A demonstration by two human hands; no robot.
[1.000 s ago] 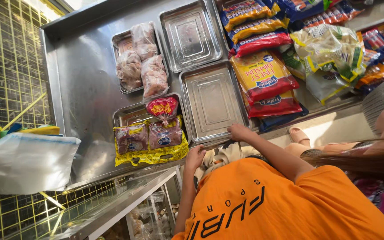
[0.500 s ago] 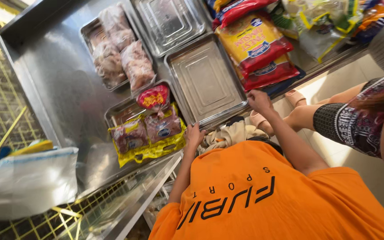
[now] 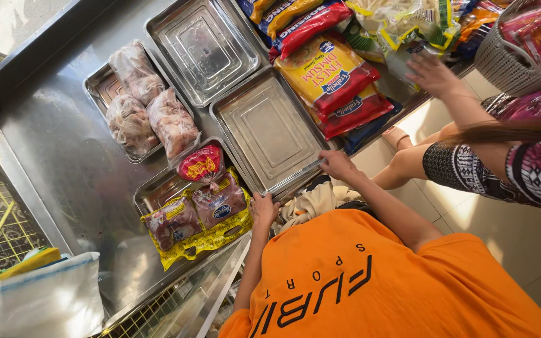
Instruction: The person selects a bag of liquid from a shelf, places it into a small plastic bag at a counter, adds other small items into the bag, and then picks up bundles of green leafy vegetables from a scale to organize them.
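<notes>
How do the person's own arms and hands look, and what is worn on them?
Both arms are bare up to the short sleeves of an orange T-shirt with dark block lettering. The left hand and right hand wear no gloves. No watch, ring or bracelet shows.

On the table (image 3: 64,163) four trays sit two by two. An empty tray (image 3: 270,131) lies at the near edge, the right hand (image 3: 338,166) on its rim; another empty tray (image 3: 205,47) lies behind it. Beside it, a tray of packets (image 3: 198,209) — the left hand (image 3: 264,209) touching, it seems. Bagged meat (image 3: 145,103) fills the fourth tray.
</notes>
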